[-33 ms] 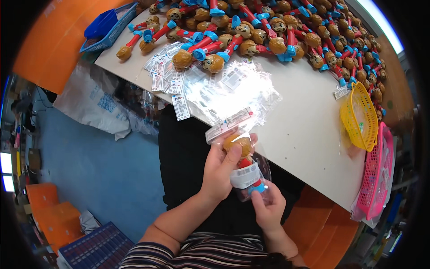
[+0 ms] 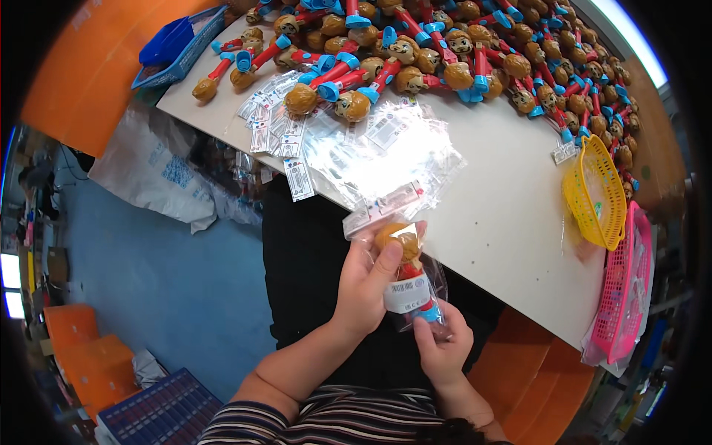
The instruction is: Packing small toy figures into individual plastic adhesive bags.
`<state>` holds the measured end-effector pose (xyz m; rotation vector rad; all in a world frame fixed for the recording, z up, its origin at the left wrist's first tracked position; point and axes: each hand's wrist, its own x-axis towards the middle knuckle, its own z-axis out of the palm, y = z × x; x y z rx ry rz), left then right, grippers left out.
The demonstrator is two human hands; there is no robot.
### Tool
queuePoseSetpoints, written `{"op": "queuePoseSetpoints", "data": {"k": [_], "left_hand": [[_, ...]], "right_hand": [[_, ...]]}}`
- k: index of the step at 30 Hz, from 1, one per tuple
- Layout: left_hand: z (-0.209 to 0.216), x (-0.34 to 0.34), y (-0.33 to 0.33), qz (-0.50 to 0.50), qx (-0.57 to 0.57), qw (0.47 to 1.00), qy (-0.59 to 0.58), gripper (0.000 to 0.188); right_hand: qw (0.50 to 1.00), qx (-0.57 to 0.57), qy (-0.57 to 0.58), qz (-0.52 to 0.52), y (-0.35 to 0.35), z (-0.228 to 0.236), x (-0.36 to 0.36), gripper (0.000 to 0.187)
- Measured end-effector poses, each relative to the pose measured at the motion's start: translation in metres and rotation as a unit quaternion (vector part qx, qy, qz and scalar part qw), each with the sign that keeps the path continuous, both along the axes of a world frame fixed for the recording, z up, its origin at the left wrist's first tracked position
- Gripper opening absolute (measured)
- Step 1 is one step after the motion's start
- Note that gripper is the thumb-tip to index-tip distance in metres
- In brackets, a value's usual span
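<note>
In front of my lap I hold a bagged toy figure [image 2: 409,241] with a round brown head, a red stem and a blue base. Its clear plastic bag [image 2: 386,208] has a printed strip along the top and a white label with a barcode around the middle. My left hand [image 2: 360,289] wraps the head end through the plastic, thumb across it. At the blue base, my right hand [image 2: 446,343] pinches the lower end of the bag. Just beyond, a pile of clear bags [image 2: 386,159] with printed strips lies spread on the table, bright with glare.
Many similar toy figures [image 2: 445,52] are heaped along the far side of the white table [image 2: 504,222]. A yellow basket [image 2: 593,193] and a pink basket [image 2: 627,289] stand at the right edge. A blue basket [image 2: 178,67] sits far left, above a white sack [image 2: 156,167].
The bagged figure has turned slightly in my hands, so its label and barcode face up more plainly. Both hands keep their hold.
</note>
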<state>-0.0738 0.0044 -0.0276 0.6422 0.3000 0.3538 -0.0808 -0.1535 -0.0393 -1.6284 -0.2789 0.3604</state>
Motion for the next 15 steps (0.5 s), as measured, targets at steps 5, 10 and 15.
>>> {"op": "queuePoseSetpoints", "data": {"k": [5,10,15], "left_hand": [[0.001,0.001,0.002,-0.059,0.073,0.994,-0.047,0.048],[0.0,0.003,-0.001,-0.038,0.1,0.994,-0.038,0.054],[0.003,0.002,0.014,-0.06,0.082,0.995,-0.011,0.05]], "right_hand": [[0.985,-0.05,-0.157,-0.048,0.004,-0.009,-0.006,0.036],[0.95,-0.078,-0.296,-0.067,0.006,-0.016,0.0,0.036],[0.964,0.191,0.178,0.041,-0.008,-0.006,0.012,0.035]]}}
